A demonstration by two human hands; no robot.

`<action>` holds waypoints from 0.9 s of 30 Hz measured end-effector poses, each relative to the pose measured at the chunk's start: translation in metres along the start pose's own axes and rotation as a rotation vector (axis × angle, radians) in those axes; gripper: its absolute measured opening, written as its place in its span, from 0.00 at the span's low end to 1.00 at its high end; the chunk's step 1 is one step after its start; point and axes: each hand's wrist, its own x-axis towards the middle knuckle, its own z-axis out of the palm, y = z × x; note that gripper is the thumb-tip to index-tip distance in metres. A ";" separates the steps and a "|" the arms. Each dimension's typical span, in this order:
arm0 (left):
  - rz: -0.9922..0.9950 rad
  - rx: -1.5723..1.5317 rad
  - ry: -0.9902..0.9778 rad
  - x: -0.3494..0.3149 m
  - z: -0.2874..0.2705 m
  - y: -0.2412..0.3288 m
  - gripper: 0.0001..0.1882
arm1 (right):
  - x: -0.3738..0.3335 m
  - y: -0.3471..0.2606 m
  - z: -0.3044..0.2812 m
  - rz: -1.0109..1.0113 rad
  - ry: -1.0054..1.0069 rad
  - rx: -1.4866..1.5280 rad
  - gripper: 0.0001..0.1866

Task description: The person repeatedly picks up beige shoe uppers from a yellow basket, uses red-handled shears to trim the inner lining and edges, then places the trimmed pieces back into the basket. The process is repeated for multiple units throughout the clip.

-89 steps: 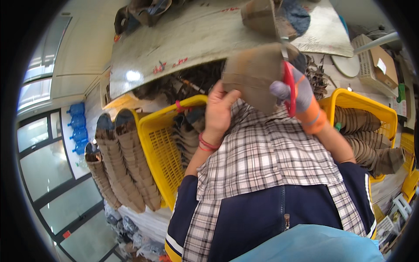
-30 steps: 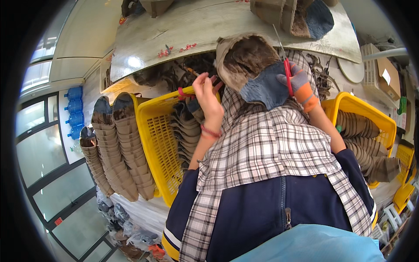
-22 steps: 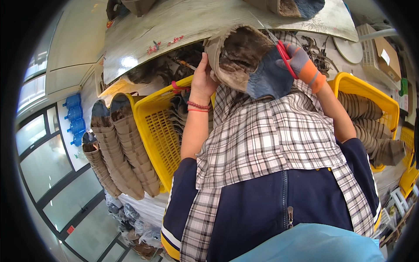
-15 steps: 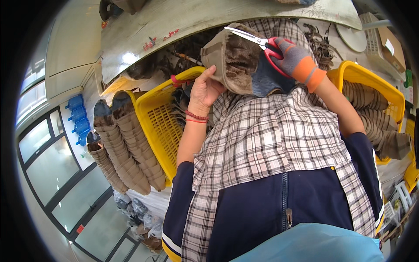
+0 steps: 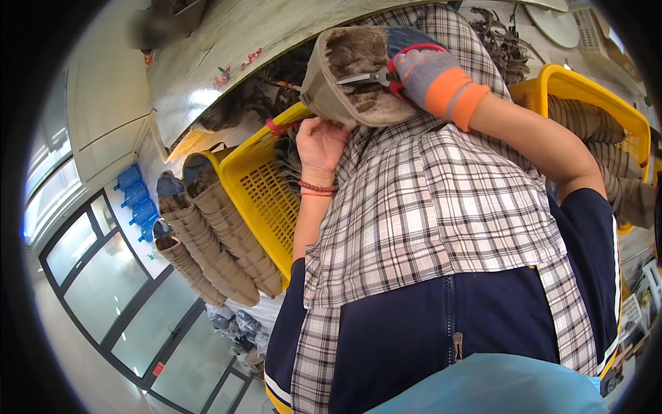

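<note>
By the table [image 5: 262, 31], right hand [image 5: 431, 79] grips scissors [image 5: 369, 77] sideways, tips left, over the furry piece [image 5: 358, 52]; left hand [image 5: 322, 146] is beside it, grip hidden.

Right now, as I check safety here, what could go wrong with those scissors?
The scissors in the gloved right hand have their blades at the fur lining, so a slip might nick it. The bare left hand is near the lower edge of the brown piece and could be cut. The plaid apron lies close below, so it might get snagged.
</note>
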 end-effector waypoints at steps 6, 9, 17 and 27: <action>-0.297 0.156 0.305 0.011 -0.027 0.026 0.17 | 0.006 -0.012 0.019 0.062 -0.130 0.111 0.11; -0.511 0.212 0.170 0.023 -0.040 0.043 0.17 | 0.009 -0.009 0.022 0.041 -0.135 0.152 0.12; -0.255 0.089 0.246 0.014 -0.094 0.021 0.16 | 0.008 0.000 0.013 0.026 -0.189 0.232 0.15; -0.148 0.227 0.324 0.003 -0.069 0.011 0.18 | 0.002 0.008 -0.021 -0.121 -0.303 0.002 0.22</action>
